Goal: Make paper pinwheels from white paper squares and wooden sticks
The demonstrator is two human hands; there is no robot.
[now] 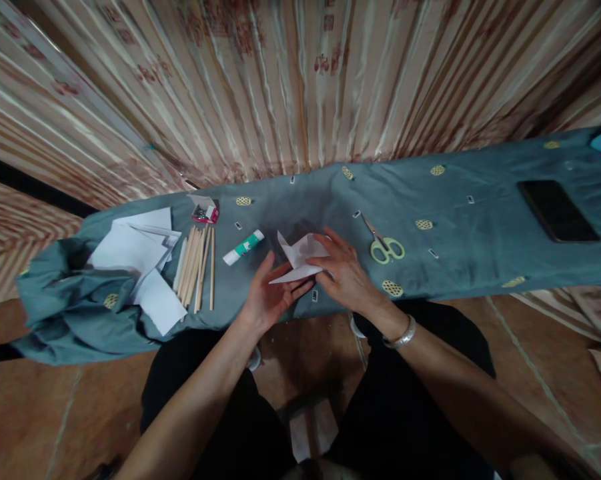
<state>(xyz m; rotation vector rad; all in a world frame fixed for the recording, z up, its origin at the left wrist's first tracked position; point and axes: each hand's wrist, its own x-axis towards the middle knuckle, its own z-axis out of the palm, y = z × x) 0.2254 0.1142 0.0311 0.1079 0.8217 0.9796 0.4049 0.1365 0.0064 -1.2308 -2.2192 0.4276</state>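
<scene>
While my left hand (270,300) is lying palm up, its fingers loosely spread beneath a folded white paper (300,255), my right hand (347,273) is gripping that paper's right side from above; how firmly it is pressing, I cannot tell. With the paper at the clock's centre and twelve pointing away from me, its loose flaps are sticking out toward eleven and eight, so a careless closing of my left fingers could be bending them out of shape. The edge of the grey-green cloth (460,247) is running near at six, and a slipping right grip could be sending the paper over it. Green-handled scissors (381,242) are lying at three, blades aiming toward eleven, near enough for my right fingers to be catching the tip in a sideways sweep. At nine, a glue stick (243,247) is resting on its side; any nudge could be rolling it into the wooden sticks (193,267) farther out. At ten, a small box (213,215) is standing with its lid raised, and a knock could be scattering its metal contents.
</scene>
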